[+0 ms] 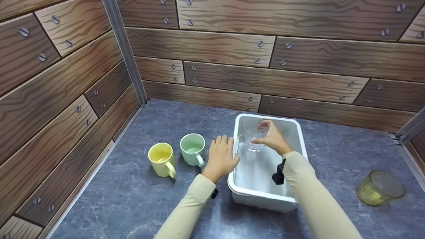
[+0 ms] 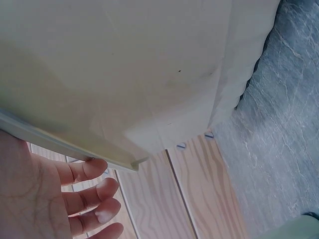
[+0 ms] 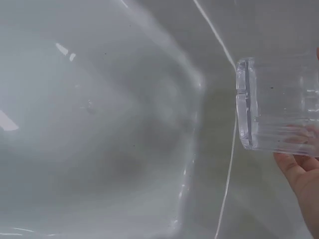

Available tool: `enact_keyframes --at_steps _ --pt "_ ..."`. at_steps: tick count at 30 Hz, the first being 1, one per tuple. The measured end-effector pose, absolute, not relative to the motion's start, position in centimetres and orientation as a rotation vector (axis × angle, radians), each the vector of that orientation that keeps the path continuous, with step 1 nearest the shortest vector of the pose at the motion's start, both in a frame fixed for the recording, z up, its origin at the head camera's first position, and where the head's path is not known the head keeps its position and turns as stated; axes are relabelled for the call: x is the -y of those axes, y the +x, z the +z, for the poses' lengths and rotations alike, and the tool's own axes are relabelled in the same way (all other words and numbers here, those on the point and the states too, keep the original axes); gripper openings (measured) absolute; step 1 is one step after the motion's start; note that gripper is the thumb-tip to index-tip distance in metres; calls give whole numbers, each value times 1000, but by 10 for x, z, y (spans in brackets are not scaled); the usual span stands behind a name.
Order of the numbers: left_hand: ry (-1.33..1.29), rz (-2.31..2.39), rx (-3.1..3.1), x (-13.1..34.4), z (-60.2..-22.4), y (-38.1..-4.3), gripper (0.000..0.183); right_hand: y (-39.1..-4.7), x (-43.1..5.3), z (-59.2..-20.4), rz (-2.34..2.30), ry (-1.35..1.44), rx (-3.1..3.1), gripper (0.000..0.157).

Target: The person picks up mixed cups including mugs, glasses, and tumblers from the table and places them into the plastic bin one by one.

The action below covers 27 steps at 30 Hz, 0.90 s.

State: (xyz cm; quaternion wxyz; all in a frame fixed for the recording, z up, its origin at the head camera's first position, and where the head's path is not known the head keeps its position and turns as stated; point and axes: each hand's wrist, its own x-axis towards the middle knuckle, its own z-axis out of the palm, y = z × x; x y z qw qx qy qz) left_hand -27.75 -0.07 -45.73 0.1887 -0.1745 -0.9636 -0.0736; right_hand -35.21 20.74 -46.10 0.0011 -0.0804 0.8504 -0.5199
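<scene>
Over the inside of a white rectangular tub (image 1: 262,193), my right hand (image 1: 272,138) grips a clear plastic cup (image 1: 251,136) by its side. The right wrist view has the cup's thick base (image 3: 246,104) toward the tub interior, with the thumb and fingers at the wall; its other end lies outside that view. My left hand (image 1: 220,156) is at the tub's left rim, fingers extended and holding nothing. From the left wrist, the fingers (image 2: 92,199) show right at the rim, beside the tub's outer wall (image 2: 124,74).
Left of the tub stand a light green mug (image 1: 191,157) and a yellow mug (image 1: 162,162), handles toward the front right. A yellow-green see-through glass (image 1: 373,192) is on the right of the dark marbled table (image 1: 132,199). Wood-patterned walls (image 1: 215,73) enclose the back and sides.
</scene>
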Motion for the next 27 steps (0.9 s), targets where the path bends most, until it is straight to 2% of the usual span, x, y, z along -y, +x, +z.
enact_keyframes --at_steps 27 --pt "-485 -189 2740 0 -457 -278 39 -363 -204 -476 -1384 -387 -2680 80"
